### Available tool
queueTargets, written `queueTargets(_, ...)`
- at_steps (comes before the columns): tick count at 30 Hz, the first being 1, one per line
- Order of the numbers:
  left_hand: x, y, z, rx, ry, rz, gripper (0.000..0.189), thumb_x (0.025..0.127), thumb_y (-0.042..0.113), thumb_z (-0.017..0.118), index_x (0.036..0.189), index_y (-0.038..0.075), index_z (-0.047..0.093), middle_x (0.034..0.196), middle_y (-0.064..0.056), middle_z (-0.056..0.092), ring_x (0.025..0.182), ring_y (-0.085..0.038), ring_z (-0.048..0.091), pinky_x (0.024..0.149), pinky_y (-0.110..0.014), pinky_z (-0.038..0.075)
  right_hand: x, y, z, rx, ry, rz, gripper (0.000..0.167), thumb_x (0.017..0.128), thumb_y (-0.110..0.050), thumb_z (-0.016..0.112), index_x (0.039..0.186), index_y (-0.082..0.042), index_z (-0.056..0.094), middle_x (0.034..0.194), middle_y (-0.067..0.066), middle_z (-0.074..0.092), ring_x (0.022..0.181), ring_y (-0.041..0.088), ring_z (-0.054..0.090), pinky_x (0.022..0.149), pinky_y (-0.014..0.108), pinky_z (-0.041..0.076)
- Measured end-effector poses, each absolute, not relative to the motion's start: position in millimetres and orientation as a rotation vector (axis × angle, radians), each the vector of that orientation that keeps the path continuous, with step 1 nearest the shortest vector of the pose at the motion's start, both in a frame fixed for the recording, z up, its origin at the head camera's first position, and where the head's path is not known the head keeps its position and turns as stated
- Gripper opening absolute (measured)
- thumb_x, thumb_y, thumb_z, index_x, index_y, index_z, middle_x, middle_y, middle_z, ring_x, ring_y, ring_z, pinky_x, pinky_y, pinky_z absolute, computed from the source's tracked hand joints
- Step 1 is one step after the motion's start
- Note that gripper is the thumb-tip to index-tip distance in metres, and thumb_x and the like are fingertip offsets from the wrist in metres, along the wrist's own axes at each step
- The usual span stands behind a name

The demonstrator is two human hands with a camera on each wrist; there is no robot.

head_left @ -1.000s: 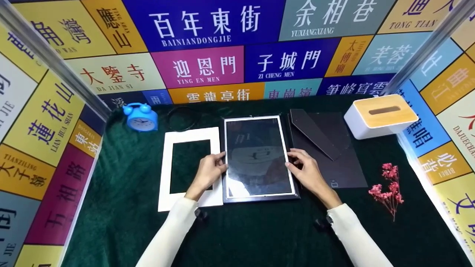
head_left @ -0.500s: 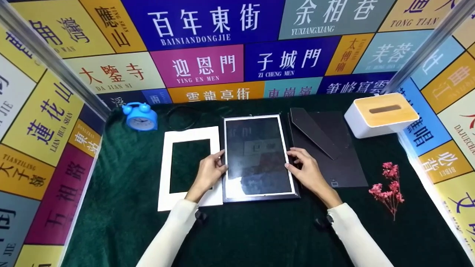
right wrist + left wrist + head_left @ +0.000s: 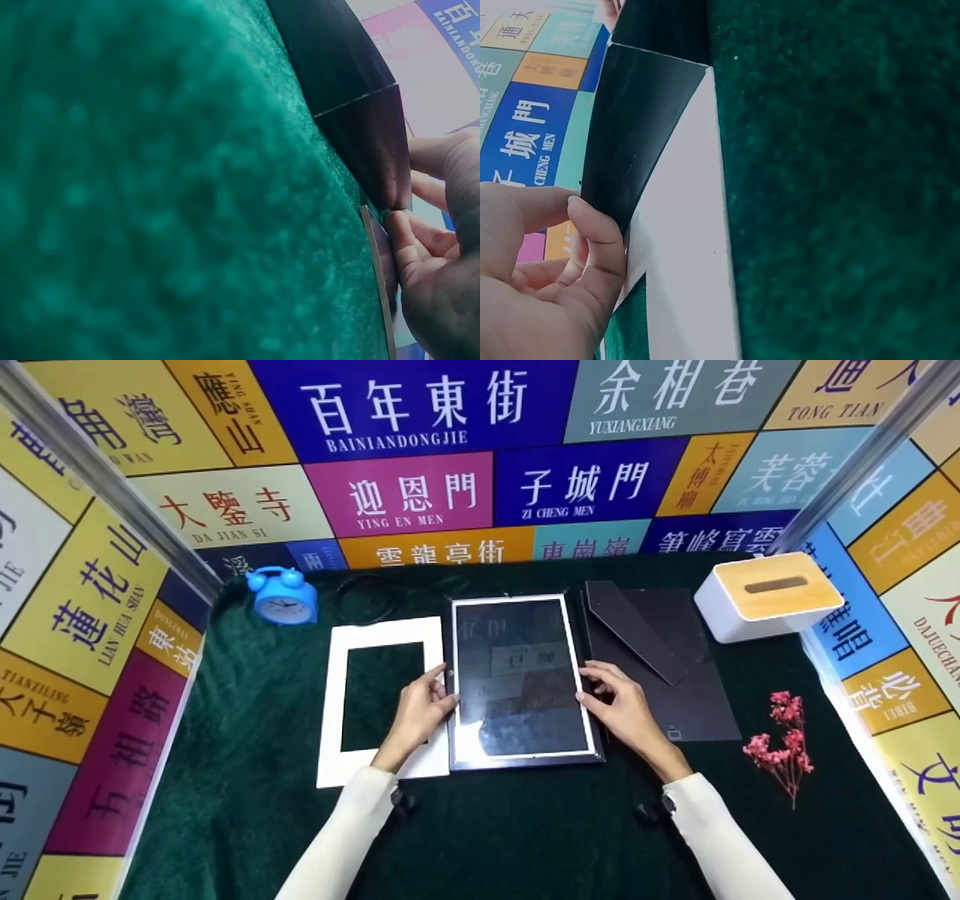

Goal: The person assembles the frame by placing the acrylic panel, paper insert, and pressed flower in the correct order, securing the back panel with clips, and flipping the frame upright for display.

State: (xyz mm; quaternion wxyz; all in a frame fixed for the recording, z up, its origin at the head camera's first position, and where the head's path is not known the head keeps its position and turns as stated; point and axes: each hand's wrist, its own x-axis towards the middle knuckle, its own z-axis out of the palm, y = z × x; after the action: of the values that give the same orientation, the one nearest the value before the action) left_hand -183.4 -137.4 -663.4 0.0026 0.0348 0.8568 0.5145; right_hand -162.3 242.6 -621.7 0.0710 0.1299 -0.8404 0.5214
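A dark picture frame (image 3: 517, 682) lies flat mid-table, a glossy reflective pane edged in white inside it. My left hand (image 3: 420, 709) holds its left side between thumb and bent fingers, above a white mat board (image 3: 334, 705). At the opposite side my right hand (image 3: 622, 705) grips the rim with thumb and curled fingers. The left wrist view shows the dark outer side (image 3: 634, 127) of the frame at the thumb and forefinger. From the right wrist, its dark corner (image 3: 367, 142) meets the fingertips. Some fingertips are hidden behind the rim.
Right of the frame lies a black backing board (image 3: 697, 690) with its stand flap (image 3: 634, 634). A tissue box (image 3: 769, 596) and pink dried flowers (image 3: 784, 750) are farther right. A blue alarm clock (image 3: 283, 596) and black loop (image 3: 367, 600) sit back left. Printed walls enclose the green cloth.
The left forefinger has shifted slightly left from the pane's edge. The frame and the right hand look almost unmoved; reflections in the pane have altered.
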Motion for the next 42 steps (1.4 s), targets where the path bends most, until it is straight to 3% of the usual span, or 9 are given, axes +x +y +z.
queueTargets(7, -163, -135, -617, 0.098, 2.613, 1.693, 0.05, 0.095, 0.0, 0.078, 0.143, -0.009, 0.067, 0.08, 0.0, 0.066, 0.057, -0.008, 0.058, 0.053, -0.022, 0.049, -165, 249, -618, 0.463, -2.597, 1.475, 0.048, 0.091, 0.006, 0.083, 0.138, 0.006, 0.073, 0.14, 0.019, 0.071, 0.1, 0.031, 0.066, 0.079, 0.02, 0.05)
queueTargets(10, -154, -136, -601, 0.09, 2.598, 1.71, 0.042, 0.098, 0.001, 0.077, 0.138, -0.007, 0.071, 0.081, -0.002, 0.069, 0.057, -0.007, 0.057, 0.052, -0.021, 0.048, -167, 254, -615, 0.53, -2.648, 1.372, 0.049, 0.091, 0.002, 0.084, 0.139, 0.005, 0.072, 0.143, 0.019, 0.07, 0.099, 0.031, 0.064, 0.08, 0.024, 0.049)
queueTargets(18, -142, -153, -595, 0.028, 2.593, 1.762, 0.033, 0.1, 0.0, 0.075, 0.132, -0.006, 0.074, 0.09, -0.007, 0.073, 0.067, -0.017, 0.064, 0.056, -0.024, 0.055, -167, 264, -611, 0.624, -2.741, 1.257, 0.053, 0.096, -0.006, 0.084, 0.146, 0.0, 0.069, 0.152, 0.017, 0.065, 0.127, 0.034, 0.057, 0.094, 0.039, 0.049)
queueTargets(29, -130, -183, -591, -0.043, 2.687, 1.733, 0.03, 0.104, 0.008, 0.075, 0.133, -0.001, 0.075, 0.106, -0.008, 0.078, 0.093, -0.022, 0.073, 0.076, -0.029, 0.061, -165, 265, -614, 0.625, -2.73, 1.284, 0.053, 0.098, -0.008, 0.083, 0.148, -0.002, 0.068, 0.152, 0.018, 0.065, 0.129, 0.036, 0.054, 0.106, 0.043, 0.042)
queueTargets(33, -126, -194, -591, -0.086, 2.71, 1.75, 0.031, 0.103, 0.006, 0.075, 0.133, -0.002, 0.075, 0.113, -0.01, 0.079, 0.106, -0.027, 0.073, 0.09, -0.036, 0.06, -164, 264, -613, 0.61, -2.738, 1.309, 0.053, 0.099, -0.007, 0.081, 0.15, -0.002, 0.067, 0.154, 0.018, 0.064, 0.132, 0.037, 0.053, 0.109, 0.048, 0.041)
queueTargets(37, -123, -206, -591, -0.158, 2.705, 1.785, 0.033, 0.103, 0.006, 0.076, 0.134, -0.002, 0.074, 0.12, -0.014, 0.078, 0.117, -0.031, 0.071, 0.1, -0.044, 0.059, -164, 265, -615, 0.594, -2.726, 1.321, 0.052, 0.099, -0.006, 0.081, 0.149, -0.002, 0.067, 0.153, 0.019, 0.064, 0.133, 0.038, 0.052, 0.111, 0.045, 0.039)
queueTargets(42, -117, -224, -592, -0.254, 2.74, 1.805, 0.033, 0.103, 0.005, 0.076, 0.135, -0.002, 0.074, 0.124, -0.017, 0.077, 0.121, -0.032, 0.071, 0.099, -0.033, 0.058, -163, 264, -616, 0.597, -2.706, 1.333, 0.051, 0.099, -0.006, 0.081, 0.148, -0.001, 0.068, 0.151, 0.02, 0.065, 0.134, 0.04, 0.051, 0.112, 0.045, 0.038)
